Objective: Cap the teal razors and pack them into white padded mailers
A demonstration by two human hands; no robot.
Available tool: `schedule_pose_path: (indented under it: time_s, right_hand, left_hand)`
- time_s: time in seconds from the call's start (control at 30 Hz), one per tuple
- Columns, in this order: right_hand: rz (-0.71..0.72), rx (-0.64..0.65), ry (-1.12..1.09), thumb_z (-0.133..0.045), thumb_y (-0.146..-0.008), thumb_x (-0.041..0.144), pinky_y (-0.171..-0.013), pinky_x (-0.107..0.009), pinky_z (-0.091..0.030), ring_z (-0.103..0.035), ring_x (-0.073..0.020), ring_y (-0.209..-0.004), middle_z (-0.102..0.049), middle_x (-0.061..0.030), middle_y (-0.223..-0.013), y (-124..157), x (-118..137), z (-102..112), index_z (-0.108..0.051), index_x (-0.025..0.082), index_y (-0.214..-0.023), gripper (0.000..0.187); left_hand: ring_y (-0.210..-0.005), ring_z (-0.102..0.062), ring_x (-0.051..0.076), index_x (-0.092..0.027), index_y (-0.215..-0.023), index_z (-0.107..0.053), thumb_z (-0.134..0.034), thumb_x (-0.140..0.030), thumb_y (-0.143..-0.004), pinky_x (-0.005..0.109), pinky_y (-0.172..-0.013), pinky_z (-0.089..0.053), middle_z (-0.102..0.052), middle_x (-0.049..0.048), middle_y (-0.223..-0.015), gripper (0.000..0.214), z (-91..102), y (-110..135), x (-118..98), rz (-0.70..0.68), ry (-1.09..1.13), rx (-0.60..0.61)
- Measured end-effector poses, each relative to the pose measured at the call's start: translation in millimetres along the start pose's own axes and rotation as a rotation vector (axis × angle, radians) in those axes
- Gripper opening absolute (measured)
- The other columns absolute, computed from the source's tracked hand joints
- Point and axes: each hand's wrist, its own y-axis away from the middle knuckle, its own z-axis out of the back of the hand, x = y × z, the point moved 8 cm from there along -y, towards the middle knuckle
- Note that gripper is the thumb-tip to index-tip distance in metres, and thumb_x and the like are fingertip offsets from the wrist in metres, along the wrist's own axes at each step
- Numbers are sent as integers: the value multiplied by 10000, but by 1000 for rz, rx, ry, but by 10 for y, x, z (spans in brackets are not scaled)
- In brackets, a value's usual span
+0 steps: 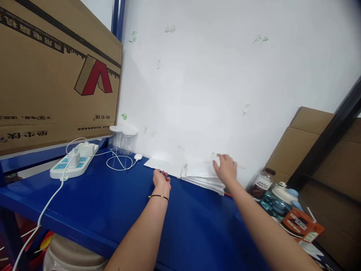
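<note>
A stack of white paper sheets (201,177) lies on the blue shelf (118,203) against the white wall. My right hand (225,168) rests on top of the stack's right part with its fingers stretched out flat. My left hand (161,178) lies on the blue surface just left of the stack, fingers curled under, next to a single white sheet (162,162). Nothing shows in the left hand. A thin bracelet sits on my left wrist.
A white power strip (73,163) with a plugged charger and a looped white cable (120,162) lies at the left. Two clear plastic jars (122,141) stand by the wall. A large cardboard box (56,75) fills the left. Bottles (278,197) and an orange packet (300,226) stand at right.
</note>
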Motion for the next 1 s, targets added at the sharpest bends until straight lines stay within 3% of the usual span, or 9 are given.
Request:
schedule_pose_path:
  time_s: [0.1, 0.2, 0.3, 0.4, 0.53, 0.63, 0.7, 0.83, 1.0]
  right_hand:
    - [248, 139, -58, -543, -801, 387, -933, -367, -276, -497, -241, -1022, -636, -92, -1001, 72, 712, -390, -657, 220, -933, 242]
    - [528, 306, -1, -568, -774, 368, -1013, -419, -179, -448, -281, -1115, -648, -136, -1020, 299, 1379, -922, -645, 144, -1000, 327]
    - [521, 406, 76, -541, -765, 193, -1047, -418, -107, -407, -301, -1185, -647, -202, -1035, 426, 1631, -1324, -641, 66, -1006, 290]
    - [467, 441, 74, -432, -792, 71, -1037, -398, -135, -510, -282, -1075, -673, -209, -921, 439, 1677, -1482, -669, 64, -903, 262]
    - [411, 399, 67, -377, -841, 102, -941, -381, -276, -580, -258, -924, -666, -180, -922, 396, 1689, -1386, -644, 104, -912, 276]
    - [232, 301, -32, -358, -874, 194, -779, -320, -375, -593, -224, -834, -655, -117, -960, 345, 1611, -1114, -600, 167, -984, 267]
    - [120, 251, -235, -373, -866, 247, -704, -283, -394, -589, -200, -768, -659, -68, -895, 341, 1517, -882, -597, 190, -959, 249]
    - [-19, 366, -868, -438, -832, 342, -646, -245, -429, -572, -169, -690, -640, -4, -733, 444, 1247, -580, -608, 177, -883, 242]
    - [-551, 551, -1534, -608, -739, 321, -614, -268, -485, -611, -177, -630, -670, -31, -733, 852, 750, -694, -617, 157, -906, 235]
  left_hand:
    - [-494, -472, 67, -215, -846, -414, -446, -275, -767, 181, -439, -295, -465, -39, -724, 104, 96, -26, -87, -58, -2, -96]
    - [-545, -513, 93, -219, -830, -417, -460, -289, -757, 192, -458, -327, -474, -33, -722, 110, 163, -59, -132, -88, -12, -145]
    - [-662, -564, 131, -223, -837, -430, -478, -273, -743, 215, -513, -380, -495, -17, -751, 116, 196, -99, -112, -89, -23, -165]
    - [-822, -578, 175, -216, -836, -452, -500, -265, -729, 258, -609, -434, -520, 18, -825, 128, 187, -128, -41, -56, -36, -155]
    - [-930, -567, 219, -208, -862, -478, -542, -272, -698, 318, -718, -456, -559, 52, -897, 188, 139, -104, 23, -10, -45, -114]
    - [-933, -578, 221, -199, -910, -502, -574, -303, -691, 313, -738, -471, -586, 56, -917, 254, 61, -36, 7, 3, -27, -42]
    - [-891, -599, 214, -187, -928, -531, -568, -343, -709, 302, -728, -489, -608, 55, -905, 271, -31, 33, -18, 11, -3, 49]
    - [-865, -622, 229, -172, -974, -572, -536, -418, -741, 338, -753, -507, -648, 70, -913, 341, -382, 295, -40, 74, 144, 450]
    - [-1005, -583, 284, -133, -1064, -595, -545, -492, -732, 401, -864, -460, -631, 125, -1087, 492, -665, 752, 44, 130, 99, 911]
